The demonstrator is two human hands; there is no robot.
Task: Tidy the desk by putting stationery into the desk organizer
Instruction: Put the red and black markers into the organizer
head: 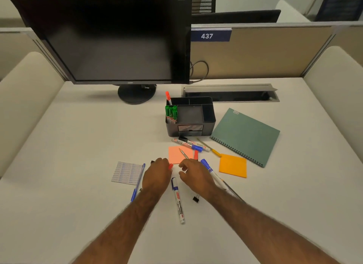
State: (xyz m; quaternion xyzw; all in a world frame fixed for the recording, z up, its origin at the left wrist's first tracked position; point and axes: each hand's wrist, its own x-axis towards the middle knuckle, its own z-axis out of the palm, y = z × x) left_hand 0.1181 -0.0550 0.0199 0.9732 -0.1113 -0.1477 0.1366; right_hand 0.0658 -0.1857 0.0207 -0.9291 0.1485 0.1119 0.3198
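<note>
Toward the left side of the pale desk lay a white label sheet printed in blue, with a slim blue ballpoint pen slanting along its right edge. Just right of these, the left hand had its fingers curled down round a red-capped marker. Only the red cap poked out, and the barrel was hidden under the hand. Between the two wrists a white whiteboard marker with a blue cap pointed at the near edge, with a small black binder clip near it. The right hand hovered at the near edge of a square salmon-pink sticky-note pad. Its thumb and forefinger were apart, the other fingers loosely bent, and it gripped nothing. A blue-capped white marker ran beneath its wrist.

The black plastic desk organizer stood beyond the pad toward the far edge, well apart from both hands. Green-capped markers stood upright in its front-left compartment and a lone red-tipped pen behind them. Toward the right edge lay an orange sticky-note pad and a green spiral-bound notebook.

The step in hand seemed to be carrying the gripped marker to the organizer. Done well, it would mean holding the barrel firmly and lifting clear of the pink pad. The marker would then be turned cap-up and lowered into a left compartment without knocking the green ones.
</note>
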